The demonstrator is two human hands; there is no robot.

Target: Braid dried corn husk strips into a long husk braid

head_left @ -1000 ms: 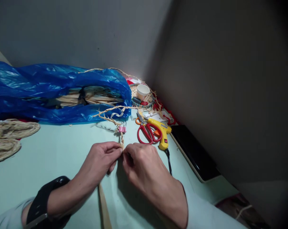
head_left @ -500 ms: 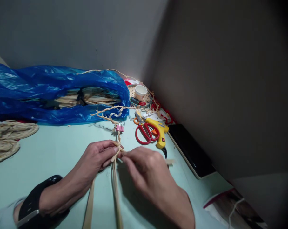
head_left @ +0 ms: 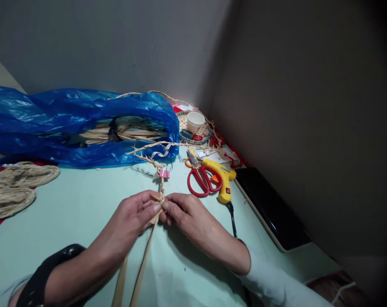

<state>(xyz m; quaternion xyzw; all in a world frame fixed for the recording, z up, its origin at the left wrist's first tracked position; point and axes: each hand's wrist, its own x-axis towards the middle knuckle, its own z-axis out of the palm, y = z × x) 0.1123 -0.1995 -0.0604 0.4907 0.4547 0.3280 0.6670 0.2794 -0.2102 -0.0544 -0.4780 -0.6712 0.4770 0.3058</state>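
A thin braid (head_left: 162, 184) of pale straw-like strips runs toward me from a pink binder clip (head_left: 164, 173). My left hand (head_left: 138, 213) pinches the braid's near end between thumb and fingers. Close against it, my right hand (head_left: 183, 209) pinches the same spot, the two thumbs almost touching. One loose strip (head_left: 143, 266) hangs from the fingers toward the table's front, and another strip (head_left: 120, 281) comes out from under my left wrist. The exact crossing of the strips is partly covered by my fingertips.
Beyond the hands lie red-handled scissors (head_left: 205, 180), a yellow glue gun (head_left: 224, 181) with a black cord, and a dark tablet-like device (head_left: 272, 209). A blue plastic bag (head_left: 23, 123) holds more strips. A white cup (head_left: 195, 122) stands in a woven tray; woven soles (head_left: 12, 196) lie left.
My right hand has come in from the right to meet the left at the braid. The long middle strip now slants leftward. The view has shifted slightly.
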